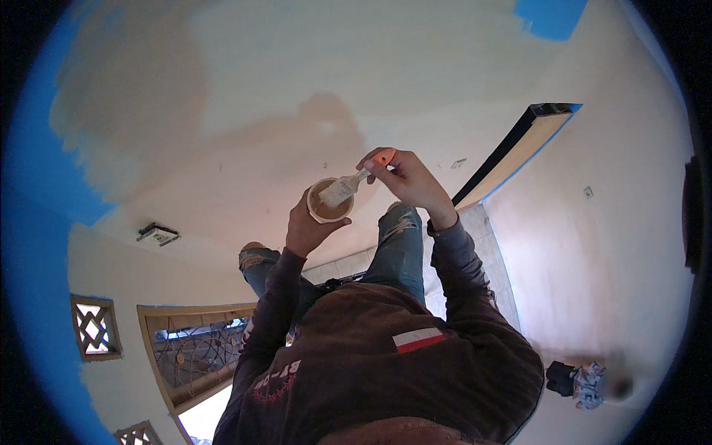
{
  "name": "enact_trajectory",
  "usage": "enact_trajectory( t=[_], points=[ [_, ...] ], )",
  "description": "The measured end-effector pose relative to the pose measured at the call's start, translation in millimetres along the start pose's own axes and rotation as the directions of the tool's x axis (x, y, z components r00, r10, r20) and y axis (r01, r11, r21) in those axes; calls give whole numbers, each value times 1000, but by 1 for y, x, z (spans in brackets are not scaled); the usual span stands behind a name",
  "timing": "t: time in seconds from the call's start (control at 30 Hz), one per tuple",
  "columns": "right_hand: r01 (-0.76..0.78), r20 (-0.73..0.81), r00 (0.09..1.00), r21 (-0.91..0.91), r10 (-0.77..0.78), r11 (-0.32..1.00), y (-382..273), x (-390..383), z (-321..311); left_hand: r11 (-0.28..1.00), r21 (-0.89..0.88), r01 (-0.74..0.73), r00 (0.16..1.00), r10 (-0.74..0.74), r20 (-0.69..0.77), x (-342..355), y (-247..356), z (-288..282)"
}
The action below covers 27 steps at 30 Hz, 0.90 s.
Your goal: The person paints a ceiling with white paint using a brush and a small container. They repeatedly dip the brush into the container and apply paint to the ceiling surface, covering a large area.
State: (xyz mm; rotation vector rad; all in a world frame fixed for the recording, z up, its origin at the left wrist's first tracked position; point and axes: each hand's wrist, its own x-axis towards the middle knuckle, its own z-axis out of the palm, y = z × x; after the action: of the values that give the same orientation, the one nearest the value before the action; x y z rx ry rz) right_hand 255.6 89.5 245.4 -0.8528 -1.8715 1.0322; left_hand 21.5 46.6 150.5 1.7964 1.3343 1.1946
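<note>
My left hand (310, 231) is closed around a small pale cup (324, 212) with beige-brown paint inside. My right hand (404, 182) grips a paintbrush (337, 191) with an orange-tipped handle. Its pale, paint-coated bristles are inside the cup's opening. Below my hands are my knees in torn jeans (397, 252) and my dark sweatshirt (356, 356).
A pale painted surface (259, 52) has blue areas (549, 15). A long dark-edged panel (512, 156) runs at right, and a small fixture (157, 234) is at left. A wooden-framed grille window (200, 348) and lattice opening (95, 326) are lower left; another person (586, 384) is lower right.
</note>
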Motion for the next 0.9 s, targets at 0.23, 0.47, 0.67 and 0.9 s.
enact_trajectory(
  t=[0.23, 0.47, 0.67, 0.9],
  points=[
    [48, 119, 993, -466, 9, 883, 0, 0, 12, 999, -19, -43, 995, 44, 92, 11, 17, 10],
    [70, 206, 977, -566, 59, 822, 12, 1, 11, 999, -8, -48, 988, 49, 144, 16, 26, 22],
    [78, 64, 997, -532, -52, 843, 4, -3, -4, 999, 26, -36, 993, 32, 117, 13, 25, 25],
    [-51, -298, 954, -34, 38, 998, 38, -6, -28, 999, 40, -37, 998, 34, 61, 20, 21, 21]
  ],
)
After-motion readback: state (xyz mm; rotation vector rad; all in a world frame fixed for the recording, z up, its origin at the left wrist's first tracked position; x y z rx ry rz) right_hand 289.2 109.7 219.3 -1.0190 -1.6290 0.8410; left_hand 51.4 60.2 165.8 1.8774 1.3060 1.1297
